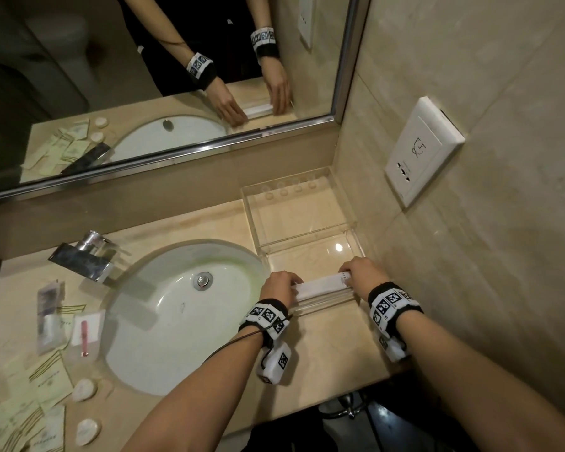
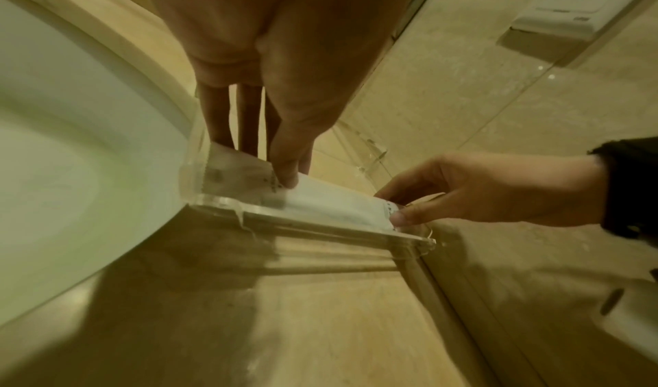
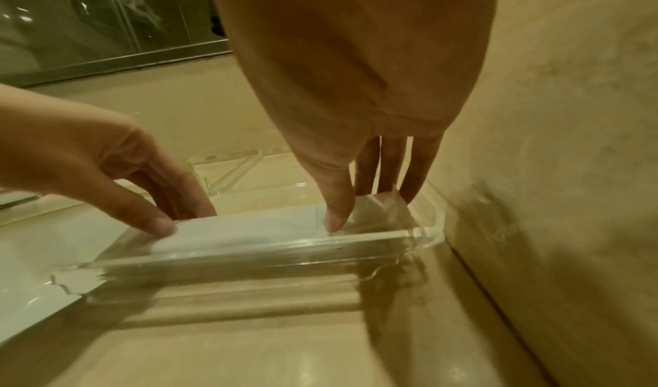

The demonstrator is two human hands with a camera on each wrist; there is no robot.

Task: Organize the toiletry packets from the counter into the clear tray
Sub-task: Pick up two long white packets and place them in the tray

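A long white packet [image 1: 322, 285] lies just inside the near wall of the clear tray [image 1: 252, 207], which stands in the counter's right corner. My left hand [image 1: 281, 285] pinches the packet's left end, and my right hand [image 1: 362, 272] pinches its right end. In the left wrist view, the left hand [image 2: 270, 165] has thumb and fingers on the packet [image 2: 334, 202], and the right hand [image 2: 398, 210] holds the far end. In the right wrist view, the right hand [image 3: 359, 207] and left hand [image 3: 178, 218] grip the packet [image 3: 249, 230] behind the tray's near wall [image 3: 284, 249].
Several cream packets [image 1: 23, 402], clear packets [image 1: 49, 318], a packet with a pink item [image 1: 85, 334] and two round soaps [image 1: 84, 389] lie left of the sink [image 1: 183, 314]. A chrome faucet [image 1: 85, 256] stands behind the sink. A wall socket [image 1: 421, 148] is on the right wall.
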